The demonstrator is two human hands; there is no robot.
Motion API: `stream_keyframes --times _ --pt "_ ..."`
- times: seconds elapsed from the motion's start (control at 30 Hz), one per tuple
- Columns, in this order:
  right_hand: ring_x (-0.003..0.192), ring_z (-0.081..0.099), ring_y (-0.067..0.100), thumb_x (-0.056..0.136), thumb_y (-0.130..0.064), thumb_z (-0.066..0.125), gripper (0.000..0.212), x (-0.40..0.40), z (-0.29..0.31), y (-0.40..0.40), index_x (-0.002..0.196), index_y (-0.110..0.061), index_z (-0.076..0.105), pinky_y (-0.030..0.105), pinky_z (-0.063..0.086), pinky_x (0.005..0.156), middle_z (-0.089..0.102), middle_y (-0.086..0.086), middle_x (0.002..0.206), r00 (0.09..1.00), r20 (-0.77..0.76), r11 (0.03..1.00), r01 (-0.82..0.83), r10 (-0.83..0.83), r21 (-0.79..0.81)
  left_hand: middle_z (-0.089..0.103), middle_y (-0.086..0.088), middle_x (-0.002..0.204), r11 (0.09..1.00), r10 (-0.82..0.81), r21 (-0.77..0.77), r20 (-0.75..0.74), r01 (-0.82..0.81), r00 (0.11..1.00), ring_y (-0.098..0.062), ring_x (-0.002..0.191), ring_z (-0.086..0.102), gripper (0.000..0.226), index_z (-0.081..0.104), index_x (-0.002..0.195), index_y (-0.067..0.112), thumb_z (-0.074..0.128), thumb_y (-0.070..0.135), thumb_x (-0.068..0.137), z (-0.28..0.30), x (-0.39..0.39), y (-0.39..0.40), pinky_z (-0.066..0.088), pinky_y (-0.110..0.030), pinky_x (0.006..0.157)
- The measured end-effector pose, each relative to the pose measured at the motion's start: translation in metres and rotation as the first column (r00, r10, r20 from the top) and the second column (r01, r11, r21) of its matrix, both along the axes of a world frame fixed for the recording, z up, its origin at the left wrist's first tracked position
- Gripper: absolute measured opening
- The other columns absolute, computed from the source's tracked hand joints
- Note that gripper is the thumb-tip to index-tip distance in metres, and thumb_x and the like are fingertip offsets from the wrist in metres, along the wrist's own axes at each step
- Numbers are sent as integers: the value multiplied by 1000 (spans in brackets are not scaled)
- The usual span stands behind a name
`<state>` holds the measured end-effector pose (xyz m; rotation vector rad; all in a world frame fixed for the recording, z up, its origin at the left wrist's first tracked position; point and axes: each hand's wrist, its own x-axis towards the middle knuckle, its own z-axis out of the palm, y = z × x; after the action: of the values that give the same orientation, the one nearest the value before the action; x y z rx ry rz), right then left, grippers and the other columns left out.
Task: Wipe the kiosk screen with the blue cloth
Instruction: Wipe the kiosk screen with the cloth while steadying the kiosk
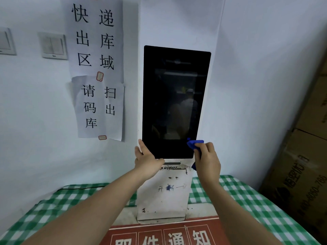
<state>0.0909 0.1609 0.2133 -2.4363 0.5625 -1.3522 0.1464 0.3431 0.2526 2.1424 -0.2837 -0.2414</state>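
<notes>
Looking through the single head view, the person's right hand [207, 156] sits just right of centre in the frame, its fingers curled round the bunched blue cloth [194, 144] and pressing it against the lower right corner of the kiosk screen [174, 103]. A second bit of blue shows below the palm, so the cloth is wadded through the grip, not spread flat. The left hand [146, 160] is at the lower left corner of the screen, thumb lying across the bottom edge and fingers reaching up along the side and behind it, pinching the panel as if to steady it.

As a judgement, wiping is underway but its extent cannot be read: the glass is dark and glossy, mirroring a faint figure, and no clear streak or smudge separates cleaned from uncleaned areas. With the cloth at the bottom corner, most of the tall panel above it may yet need passes.

The screen is a flat, black rectangle with rounded corners, tilted slightly, mounted on a white stand [164, 195] whose paint is scuffed and marked with pen. The stand rises from a table covered in green checked cloth [221, 190], soft and matte. Printed paper notices [99, 68], creased and taped, hang on the pale wall at upper left, and cardboard boxes [304, 156] fill the right edge.
</notes>
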Motion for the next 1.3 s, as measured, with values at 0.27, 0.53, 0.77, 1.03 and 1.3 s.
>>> stream_keyframes --times 0.27,0.53,0.77,1.03,1.3 --pt "64 52 19 93 -12 56 13 -6 -23 -5 103 -14 64 30 44 48 55 0 94 997 -79 999 0 5 54 -18 -3 158 999 -4 35 9 3 1000 -32 136 34 100 -28 145 25 53 22 88 0 -1 0 39 -26 86" --pt "64 52 19 91 -10 57 13 0 -11 -2 102 -13 63 30 43 46 54 -1 93 1000 5 999 1 -1 32 -18 -3 159 999 1 37 8 -1 1000 -32 137 33 100 -28 146 26 54 20 88 1 -2 0 37 -24 85" --pt "64 55 23 89 -10 61 12 -4 -33 2 99 -11 66 30 40 43 57 3 90 985 -170 998 -35 25 -58 -18 -2 159 999 -7 34 0 7 1000 -30 140 28 97 -27 146 25 51 16 89 1 -2 2 32 -23 86" --pt "66 54 19 92 -14 58 13 14 7 28 105 -14 62 34 49 49 53 -1 95 997 55 998 -54 51 44 -14 -1 159 998 -49 45 -1 49 999 -30 141 26 100 -27 146 25 54 8 89 3 -3 8 34 -31 106" --pt "66 54 19 89 -12 60 13 9 -12 27 101 -14 65 34 45 43 55 0 91 988 -103 984 -124 111 -130 -14 -2 159 997 -63 37 -3 63 998 -28 143 24 99 -25 147 23 54 9 90 5 -3 10 33 -30 106"
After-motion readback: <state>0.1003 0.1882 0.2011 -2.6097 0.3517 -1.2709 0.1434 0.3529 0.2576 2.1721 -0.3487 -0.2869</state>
